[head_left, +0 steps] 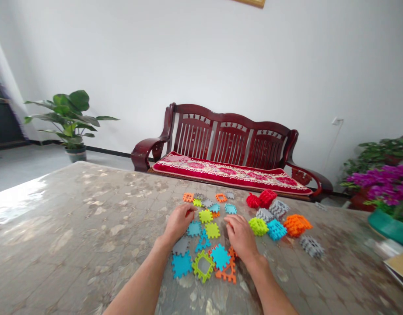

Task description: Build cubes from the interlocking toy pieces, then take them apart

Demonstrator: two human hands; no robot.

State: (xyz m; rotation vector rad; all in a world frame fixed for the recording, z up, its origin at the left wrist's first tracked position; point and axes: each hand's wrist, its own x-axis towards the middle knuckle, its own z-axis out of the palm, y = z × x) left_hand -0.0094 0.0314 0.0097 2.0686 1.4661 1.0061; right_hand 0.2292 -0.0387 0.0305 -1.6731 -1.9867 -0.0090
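Hands [179,222] [242,237] apart, fingers [230,219] loosely curled

Scanning for print now: none readable | coloured tiles [205,216], in front of the wooden bench [229,144]: no legible letters or numbers | wall [201,57], behind the bench: no sign I can read

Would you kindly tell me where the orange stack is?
In the head view, the orange stack lies right of the right hand, with the blue stack on its left and a grey stack nearer the camera.
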